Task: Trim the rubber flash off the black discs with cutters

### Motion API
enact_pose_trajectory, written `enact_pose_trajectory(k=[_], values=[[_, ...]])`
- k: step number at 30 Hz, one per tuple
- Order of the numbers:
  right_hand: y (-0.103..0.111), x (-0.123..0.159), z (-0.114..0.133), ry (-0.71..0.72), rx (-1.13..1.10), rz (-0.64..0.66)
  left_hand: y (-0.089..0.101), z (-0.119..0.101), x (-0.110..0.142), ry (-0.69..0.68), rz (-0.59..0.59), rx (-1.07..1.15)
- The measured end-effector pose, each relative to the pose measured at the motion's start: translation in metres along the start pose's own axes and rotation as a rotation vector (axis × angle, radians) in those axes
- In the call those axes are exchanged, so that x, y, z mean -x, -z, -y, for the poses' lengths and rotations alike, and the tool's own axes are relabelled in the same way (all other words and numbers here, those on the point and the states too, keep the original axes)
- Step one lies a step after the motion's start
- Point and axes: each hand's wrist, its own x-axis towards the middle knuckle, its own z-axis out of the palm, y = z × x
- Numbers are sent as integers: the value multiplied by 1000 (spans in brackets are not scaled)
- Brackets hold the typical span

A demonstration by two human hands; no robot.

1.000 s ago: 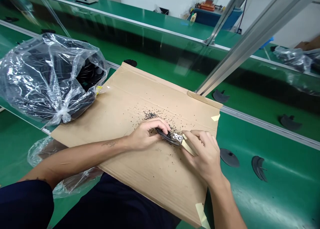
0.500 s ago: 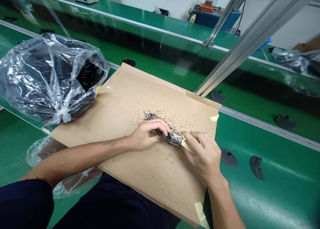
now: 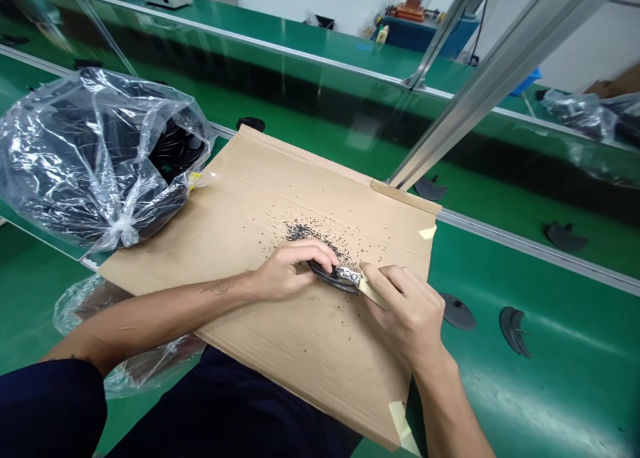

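1. Cardboard point(image 3: 320, 358) is laid across a green bench point(image 3: 525, 405), its near and far right corners marked by strips of pale tape.
2. Over the middle of the sheet, a thin, curved black part point(image 3: 327, 277) is pinched between the thumb and fingers of the left hand point(image 3: 287, 268). It is raised at a slant, and its far details are partly hidden by the fingers.
3. Pale handles of a small metal-headed hand tool point(image 3: 373, 295) are gripped in the right hand point(image 3: 410, 305). The metal head is set against the part, close to the left fingertips; whether its jaws are closed cannot be told.
4. Work with the tool's head on the part is judged to be the step in hand. A firm pinch, a steady angle and fingertips clear of the jaws seem to be called for by the next move.
5. Just beyond the hands, black crumbs point(image 3: 300, 231) are scattered over the sheet.
6. At the left, a knotted clear bag point(image 3: 75, 165) is filled with dark pieces. At the right, a dark disc point(image 3: 459, 311) and a curved piece point(image 3: 511, 331) are seen on green.
7. Farther off, a slanting metal post point(image 3: 460, 118) and a green counter point(image 3: 260, 35) are seen.
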Motion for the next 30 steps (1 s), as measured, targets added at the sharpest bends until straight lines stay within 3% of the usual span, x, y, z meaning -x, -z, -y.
enact_pose_trajectory(k=[16,25,30], values=[[-4,3,-4,-42,-28,-8,2,-3,-1,45,39,-65],[-7,1,-9,-95,29,10,2,-3,4,-2,227,-170],[-8,0,-8,-103,59,43,2,-1,5,40,153,-212]])
